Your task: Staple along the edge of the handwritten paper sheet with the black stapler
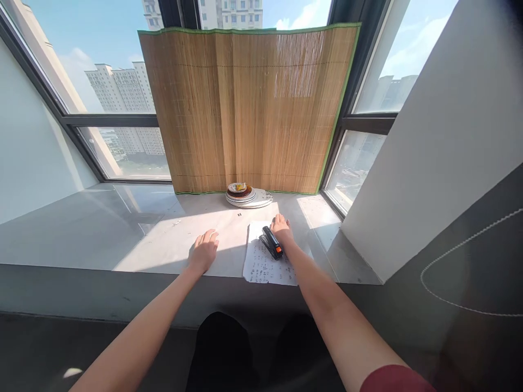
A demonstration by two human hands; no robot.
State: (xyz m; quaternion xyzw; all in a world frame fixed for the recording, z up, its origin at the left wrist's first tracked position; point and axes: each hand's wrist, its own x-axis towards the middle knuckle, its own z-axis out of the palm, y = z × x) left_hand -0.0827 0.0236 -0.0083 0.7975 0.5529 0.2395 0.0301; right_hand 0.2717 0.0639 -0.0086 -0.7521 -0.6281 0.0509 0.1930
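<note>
A written sheet of paper [261, 268] lies on the window ledge, its lower edge reaching the ledge's front. On top of it rests a black stapler [271, 243] with an orange-red patch. My right hand [281, 228] lies at the paper's upper right, beside the stapler, its fingers partly bent; whether it grips anything is unclear. To the left of the paper, my left hand [204, 250] rests on the bare ledge with its fingers slightly spread and nothing in it.
Stacked plates or round mats [261, 199] sit at the back of the ledge [159, 234]. Behind them a bamboo blind [253, 114] stands against the window. A white wall [429, 136] slants on the right, with a pale cord [461, 244] hanging near it.
</note>
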